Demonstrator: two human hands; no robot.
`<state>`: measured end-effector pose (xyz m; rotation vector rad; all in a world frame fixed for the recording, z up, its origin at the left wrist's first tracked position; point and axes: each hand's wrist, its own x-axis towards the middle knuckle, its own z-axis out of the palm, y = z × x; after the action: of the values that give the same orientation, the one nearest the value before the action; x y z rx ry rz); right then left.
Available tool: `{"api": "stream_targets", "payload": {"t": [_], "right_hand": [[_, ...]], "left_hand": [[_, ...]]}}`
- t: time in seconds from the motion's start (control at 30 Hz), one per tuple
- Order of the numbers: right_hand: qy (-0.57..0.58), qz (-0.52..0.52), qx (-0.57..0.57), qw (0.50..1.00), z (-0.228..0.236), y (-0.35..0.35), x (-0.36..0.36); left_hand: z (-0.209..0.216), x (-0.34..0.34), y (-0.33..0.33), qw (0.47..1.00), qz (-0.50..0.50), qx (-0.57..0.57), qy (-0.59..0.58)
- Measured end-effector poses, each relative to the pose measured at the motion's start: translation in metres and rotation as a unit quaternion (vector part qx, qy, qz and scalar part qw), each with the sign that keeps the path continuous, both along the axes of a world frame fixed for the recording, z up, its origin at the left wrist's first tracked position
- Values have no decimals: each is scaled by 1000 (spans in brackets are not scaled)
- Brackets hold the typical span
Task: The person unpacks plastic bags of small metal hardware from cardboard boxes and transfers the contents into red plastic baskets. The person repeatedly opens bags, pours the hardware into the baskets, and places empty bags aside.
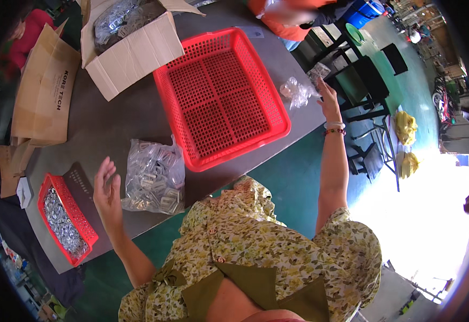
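My left hand (107, 188) is raised over the table with its fingers stretched out, holding nothing. To its right lies a clear plastic bag (156, 177) filled with small clear and metallic-looking pieces. On its other side stands a small red basket (84, 225) full of shiny silvery pieces. My right arm reaches out past the table's right edge, its hand (329, 102) spread beside a crumpled clear plastic bag (297, 92). Just beyond the fingertips shows a small clear packet (319, 71); whether the fingers touch it I cannot tell. Between my hands sits a large red perforated crate (286, 123).
An opened cardboard box (132, 59) holding plastic-wrapped items stands at the back left. Another carton (46, 91) is beside it. Across the grey table (138, 115) is a person in orange (277, 21). Black chairs (358, 80) and yellow bags (406, 129) stand to the right.
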<state>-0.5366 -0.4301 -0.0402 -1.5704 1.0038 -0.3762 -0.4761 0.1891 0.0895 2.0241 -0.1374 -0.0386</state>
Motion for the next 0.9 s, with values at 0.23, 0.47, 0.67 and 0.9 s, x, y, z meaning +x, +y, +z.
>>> {"api": "stream_targets", "payload": {"t": [0.23, 0.47, 0.67, 0.9], "right_hand": [[449, 77, -278, 846, -89, -72, 42], [438, 173, -342, 813, -77, -61, 51], [383, 197, -290, 855, -69, -69, 53], [359, 234, -206, 880, -71, -90, 45]], "left_hand": [[13, -29, -36, 992, 65, 104, 7], [25, -18, -199, 936, -200, 231, -173], [-64, 13, -414, 739, -476, 297, -372], [-208, 30, -547, 702, -487, 437, -279]]}}
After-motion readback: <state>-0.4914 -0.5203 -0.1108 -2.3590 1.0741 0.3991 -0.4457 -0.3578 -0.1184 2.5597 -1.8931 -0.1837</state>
